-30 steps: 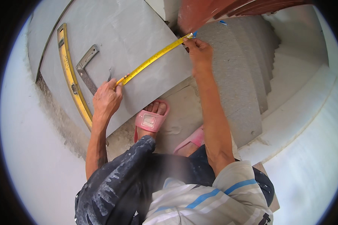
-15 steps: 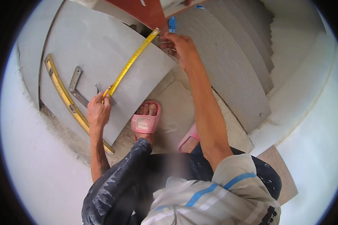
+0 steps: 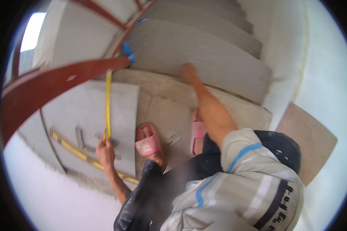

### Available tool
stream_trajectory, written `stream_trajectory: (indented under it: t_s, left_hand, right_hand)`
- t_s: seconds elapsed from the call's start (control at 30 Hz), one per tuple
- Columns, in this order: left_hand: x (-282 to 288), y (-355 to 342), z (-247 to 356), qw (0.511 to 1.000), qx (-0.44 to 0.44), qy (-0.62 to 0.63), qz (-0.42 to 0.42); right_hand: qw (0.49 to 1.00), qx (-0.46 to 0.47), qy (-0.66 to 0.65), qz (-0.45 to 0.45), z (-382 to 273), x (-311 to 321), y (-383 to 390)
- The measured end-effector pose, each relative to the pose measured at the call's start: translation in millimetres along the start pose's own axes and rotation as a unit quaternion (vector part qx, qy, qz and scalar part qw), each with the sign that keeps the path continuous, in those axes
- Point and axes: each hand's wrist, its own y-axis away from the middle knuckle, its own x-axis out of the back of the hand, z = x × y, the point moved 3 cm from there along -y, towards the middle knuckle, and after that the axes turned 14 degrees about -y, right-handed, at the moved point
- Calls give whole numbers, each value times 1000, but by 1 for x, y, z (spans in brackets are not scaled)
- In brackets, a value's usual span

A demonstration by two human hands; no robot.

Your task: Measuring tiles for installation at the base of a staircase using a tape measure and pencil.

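My left hand [image 3: 105, 153] is closed on a yellow tape measure, whose extended blade [image 3: 108, 104] runs away from me over a large grey tile [image 3: 124, 109]. The blade's far end is by a red-brown metal beam [image 3: 71, 77]. A thin orange stick, apparently a pencil [image 3: 104, 136], shows at the same fingers. My right hand [image 3: 189, 72] is over the nearest grey stair tread, apart from the tape; motion blurs its fingers. On the tile near my left hand lie a metal try square [image 3: 79, 138] and a long yellow spirit level [image 3: 79, 154].
Grey stairs [image 3: 196, 50] rise ahead and right beside a pale wall [image 3: 316, 57]. Red metal railing [image 3: 104, 13] stands at the far left, with a blue wrapping [image 3: 129, 52] near its foot. A brownish tile [image 3: 308, 140] lies at right. My feet wear pink slippers [image 3: 148, 146].
My right hand has left the tape's far end and moved right to the stair tread. The view has turned toward the stairs and railing. My left hand still grips the tape.
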Motion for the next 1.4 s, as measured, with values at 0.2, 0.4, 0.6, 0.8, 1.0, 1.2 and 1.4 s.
stream_trajectory:
  t_s: [0.2,0.4,0.6,0.8,1.0,1.2,1.4]
  left_hand:
    - [-12,3,40,998,-28,52,12]
    - [1,-9,30,999,-27,-13,31]
    - [4,-8,45,1000,-28,-14,-4]
    - [2,-6,40,1000,-28,2,-8]
    - [0,-9,45,999,-32,-9,-15]
    - [1,-9,47,999,-40,-4,-13]
    - [6,-7,54,999,-32,12,-17]
  right_hand:
    - [991,65,-76,83,24,2,6]
    - [852,-153,-497,65,-65,56,7]
    - [771,-63,-629,-79,-134,106,2]
    - [800,29,-580,-147,-213,136,12]
    - [760,57,-646,43,-220,138,16]
    - [726,-5,-688,18,-236,147,21]
    - [712,9,-702,34,-236,144,18]
